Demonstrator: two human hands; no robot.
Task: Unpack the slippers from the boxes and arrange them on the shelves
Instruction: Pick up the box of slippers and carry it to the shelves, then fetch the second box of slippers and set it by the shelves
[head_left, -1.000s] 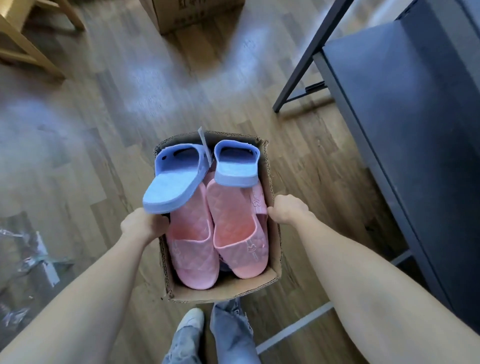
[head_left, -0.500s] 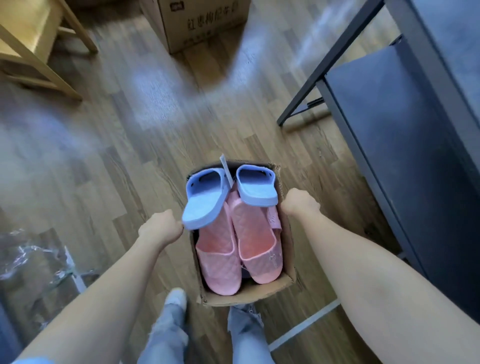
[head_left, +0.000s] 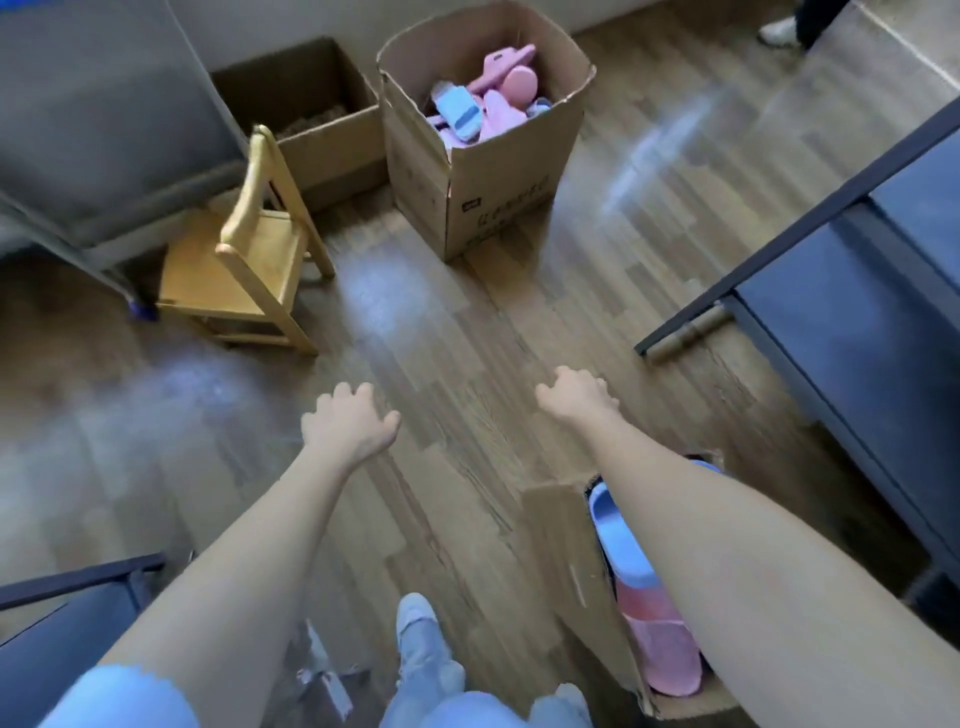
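Left hand (head_left: 348, 421), right hand (head_left: 574, 397): both empty, fingers loosely curled, above floor (head_left: 467, 322).
Small box (head_left: 571, 561) of slippers (head_left: 618, 540): on floor, under right forearm, beside shelf (head_left: 857, 332).
Suggested: lift matched pairs together.

I see my left hand (head_left: 349, 423) and right hand (head_left: 576, 397) extended over the wood floor (head_left: 467, 338), fingers loosely curled, holding nothing. Below my right forearm, a small cardboard box (head_left: 571, 561) holds a blue slipper (head_left: 618, 540) and a pink slipper (head_left: 660, 644). Ahead, a large cardboard box (head_left: 498, 171) of slippers stands near a wooden chair (head_left: 244, 260).
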